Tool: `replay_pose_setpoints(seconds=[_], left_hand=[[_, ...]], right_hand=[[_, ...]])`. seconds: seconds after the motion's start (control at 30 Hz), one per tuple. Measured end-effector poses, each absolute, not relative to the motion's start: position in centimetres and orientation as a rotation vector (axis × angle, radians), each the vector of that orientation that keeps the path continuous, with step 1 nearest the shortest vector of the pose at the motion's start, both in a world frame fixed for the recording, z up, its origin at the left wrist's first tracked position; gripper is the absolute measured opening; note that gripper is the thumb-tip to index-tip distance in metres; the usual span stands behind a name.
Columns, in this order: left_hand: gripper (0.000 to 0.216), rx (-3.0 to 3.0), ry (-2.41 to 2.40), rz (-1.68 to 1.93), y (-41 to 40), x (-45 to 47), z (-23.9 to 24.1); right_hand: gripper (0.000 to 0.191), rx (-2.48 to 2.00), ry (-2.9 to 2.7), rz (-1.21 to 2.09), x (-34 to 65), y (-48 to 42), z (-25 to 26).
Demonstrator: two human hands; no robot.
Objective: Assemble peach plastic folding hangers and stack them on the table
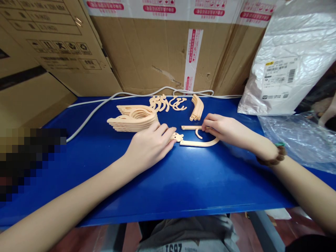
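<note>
My left hand [153, 141] rests on the table with its fingers closed round a small beige animal-head-shaped plastic piece [179, 137] with small holes. Most of that piece is under the fingers. My right hand [223, 128] pinches the right end of a beige U-shaped plastic hanger arm [196, 144], whose bend is partly hidden below the fingers. The arm's two ends point left toward the animal head, and I cannot tell if they touch it. Between its two sides lies a small curved hook [198, 134], close to my right fingertips.
A stack of beige hanger parts [131, 122] sits left, beside several hooks [179, 104] and larger curved pieces [159, 103]. Curved strips [196, 107] are piled behind my right hand. A white cable [91, 108], cardboard boxes [157, 52] and a white parcel bag [283, 70] edge the blue table [189, 185].
</note>
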State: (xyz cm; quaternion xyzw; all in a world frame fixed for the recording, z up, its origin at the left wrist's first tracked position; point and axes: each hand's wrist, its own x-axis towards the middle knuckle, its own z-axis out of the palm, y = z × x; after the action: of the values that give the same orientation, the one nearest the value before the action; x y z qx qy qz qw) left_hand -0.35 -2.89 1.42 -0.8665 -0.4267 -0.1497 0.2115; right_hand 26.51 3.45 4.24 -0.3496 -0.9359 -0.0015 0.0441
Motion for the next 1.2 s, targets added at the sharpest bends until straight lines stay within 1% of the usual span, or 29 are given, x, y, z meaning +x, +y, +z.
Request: replay_pose_setpoints(seconds=[0.2,0.37,0.43,0.57,0.7,1.0,1.13,1.2], left_hand=[[0.035,-2.467,-1.264,-0.380,-2.5,-0.5,1.1],[0.031,-2.518,-1.287,-0.415,-2.0,-0.5,0.7],[0.030,-2.538,-1.312,-0.449,-1.9,-0.5,0.7],[0.028,-2.599,-1.443,-0.525,-1.8,-0.7,0.8],[0.024,-2.690,-1.639,-0.606,-1.7,-0.9,1.1],[0.027,-2.789,-1.784,-0.684,-1.4,-1.0,1.0],[0.027,-2.788,-1.786,-0.731,-1.4,-1.0,0.9],[0.026,-2.788,-1.786,-0.754,-1.4,-1.0,0.8]], right_hand=[[0.025,-0.973,-2.848,-0.314,25.8,2.4,4.7],[0.022,-0.896,-2.933,-0.271,24.4,0.4,4.5],[0.021,-0.875,-2.932,-0.318,23.8,-0.3,4.1],[0.021,-0.794,-2.919,-0.531,22.9,-1.1,3.3],[0.015,-0.709,-2.887,-0.784,22.5,-1.6,2.8],[0.011,-0.610,-2.943,-0.725,22.4,-2.1,2.5],[0.009,-0.680,-2.856,-0.754,22.7,-1.9,2.5],[0.009,-0.735,-2.839,-0.702,22.7,-1.9,2.6]])
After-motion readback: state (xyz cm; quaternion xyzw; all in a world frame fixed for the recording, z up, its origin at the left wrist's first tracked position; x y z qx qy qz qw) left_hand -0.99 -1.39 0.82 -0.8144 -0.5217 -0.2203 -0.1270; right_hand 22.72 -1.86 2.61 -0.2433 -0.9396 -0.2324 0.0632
